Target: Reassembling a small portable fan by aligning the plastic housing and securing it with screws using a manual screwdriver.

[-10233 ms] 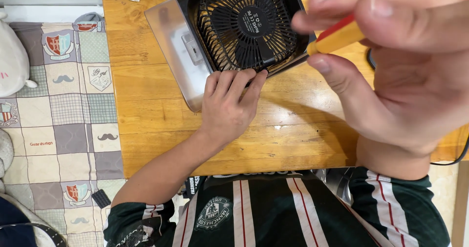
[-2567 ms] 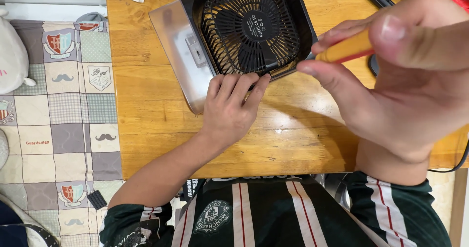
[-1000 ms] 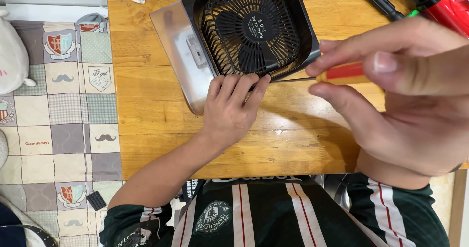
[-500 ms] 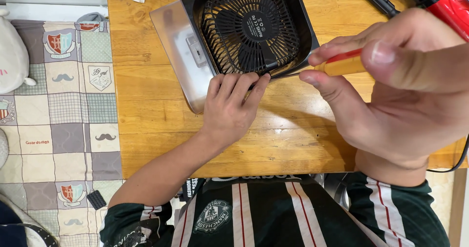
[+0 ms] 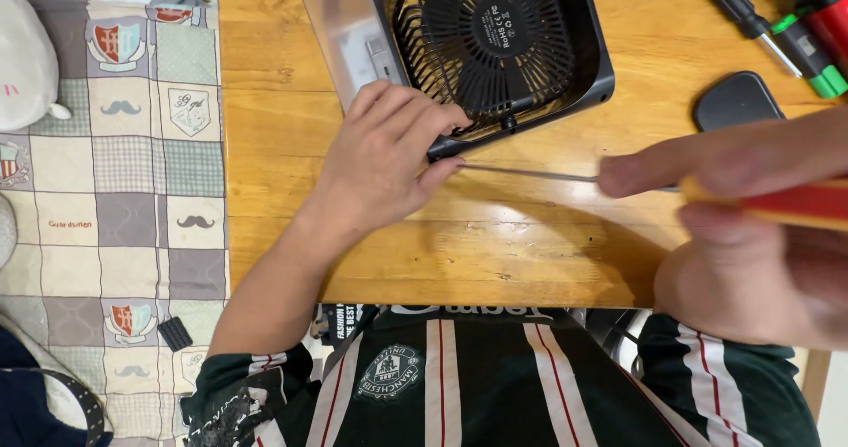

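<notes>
Head view: left hand (image 5: 380, 160) fingers press flat on the black fan (image 5: 495, 45) corner, right hand (image 5: 751, 226) fingers pinching the screwdriver (image 5: 618, 180).

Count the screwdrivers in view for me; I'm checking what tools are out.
2 clearly. One screwdriver, red-handled, is in the right hand, tip by the fan. A black-handled one lies at the table's far right. The red tool beside it is cut off, so unclear.

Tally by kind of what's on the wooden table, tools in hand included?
Fans: 1, the black fan, left hand resting on its corner.
Screwdrivers: 2, the red-handled screwdriver in the right hand, the black screwdriver.
Red power tools: 1, red tool.
Dark flat pads: 1, dark pad.
Total: 5
</notes>
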